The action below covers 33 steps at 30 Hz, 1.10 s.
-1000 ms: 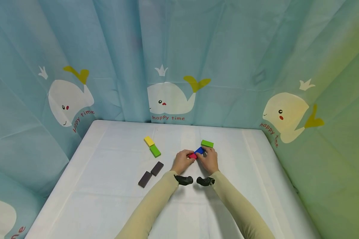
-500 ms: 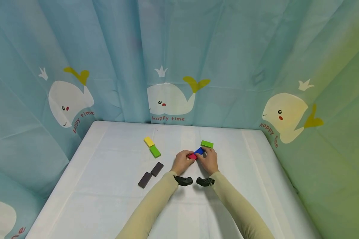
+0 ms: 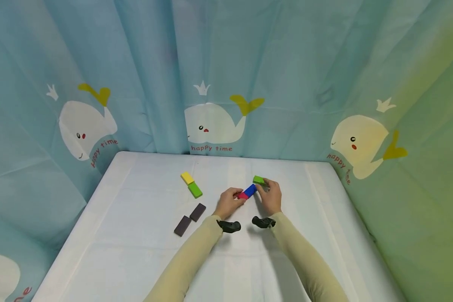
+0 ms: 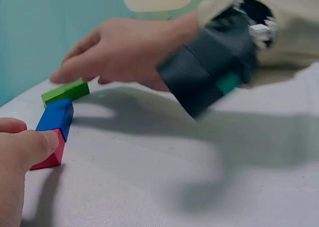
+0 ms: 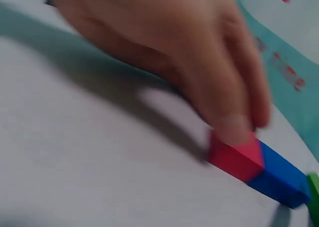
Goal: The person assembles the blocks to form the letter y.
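In the head view my left hand (image 3: 226, 204) pinches the red block (image 3: 243, 196) between thumb and fingers. The blue block (image 3: 250, 190) lies end to end with it, forming one slanted row. My right hand (image 3: 272, 199) is off the blue block and reaches over the far green block (image 3: 258, 179), covering its right part. From the left wrist view, the right hand's fingers (image 4: 65, 73) extend above and behind that green block (image 4: 70, 91), thumb side apart from the fingertips. The right wrist view shows the left fingertips (image 5: 234, 129) on top of the red block (image 5: 238, 156).
Left on the white table (image 3: 136, 260), a yellow block (image 3: 187, 178) meets another green block (image 3: 195, 190) at its corner. Two dark blocks (image 3: 183, 226) lie nearer, corner to corner. A blue curtain (image 3: 154, 63) with printed whales hangs behind the table.
The right hand has let go of the blue block and moved right and away over the green block. The left hand keeps its pinch on the red block.
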Motion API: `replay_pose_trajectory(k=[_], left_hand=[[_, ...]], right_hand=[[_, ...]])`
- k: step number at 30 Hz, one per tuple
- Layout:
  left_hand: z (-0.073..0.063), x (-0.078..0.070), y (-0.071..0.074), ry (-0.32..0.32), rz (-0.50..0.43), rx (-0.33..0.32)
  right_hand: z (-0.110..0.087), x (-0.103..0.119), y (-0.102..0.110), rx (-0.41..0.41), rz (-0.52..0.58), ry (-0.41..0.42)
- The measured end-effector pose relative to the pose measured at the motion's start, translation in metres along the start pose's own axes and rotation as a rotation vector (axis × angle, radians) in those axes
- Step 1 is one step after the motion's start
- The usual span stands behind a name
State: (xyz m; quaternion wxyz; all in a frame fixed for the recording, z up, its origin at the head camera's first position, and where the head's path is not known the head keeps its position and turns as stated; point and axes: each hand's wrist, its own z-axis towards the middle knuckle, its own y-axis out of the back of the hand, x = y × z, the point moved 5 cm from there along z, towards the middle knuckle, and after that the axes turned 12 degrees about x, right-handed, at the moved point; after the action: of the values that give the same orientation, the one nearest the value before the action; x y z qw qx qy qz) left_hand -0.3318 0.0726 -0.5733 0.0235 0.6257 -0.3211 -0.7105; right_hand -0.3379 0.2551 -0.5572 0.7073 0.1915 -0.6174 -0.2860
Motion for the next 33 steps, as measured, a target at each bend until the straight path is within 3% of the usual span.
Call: replay_pose_trajectory(k=[4,10,19,33], left_hand=[[0.001,-0.003,0.002,-0.015,0.02,-0.022],[0.002,-0.002,0.001,-0.012,0.037,-0.02],[0.003,0.0,-0.001,-0.018,0.06,-0.029],[0.002,0.002,-0.003,-0.01,0.03,-0.038]], right_hand=[[0.013,-0.007,0.013,-0.026,-0.016,0.01],[0.024,-0.018,0.017,0.073,-0.075,-0.004],[0.032,-0.024,0.013,0.116,-0.152,0.117],[0.037,-0.031,0.006,0.151,-0.127,0.052]])
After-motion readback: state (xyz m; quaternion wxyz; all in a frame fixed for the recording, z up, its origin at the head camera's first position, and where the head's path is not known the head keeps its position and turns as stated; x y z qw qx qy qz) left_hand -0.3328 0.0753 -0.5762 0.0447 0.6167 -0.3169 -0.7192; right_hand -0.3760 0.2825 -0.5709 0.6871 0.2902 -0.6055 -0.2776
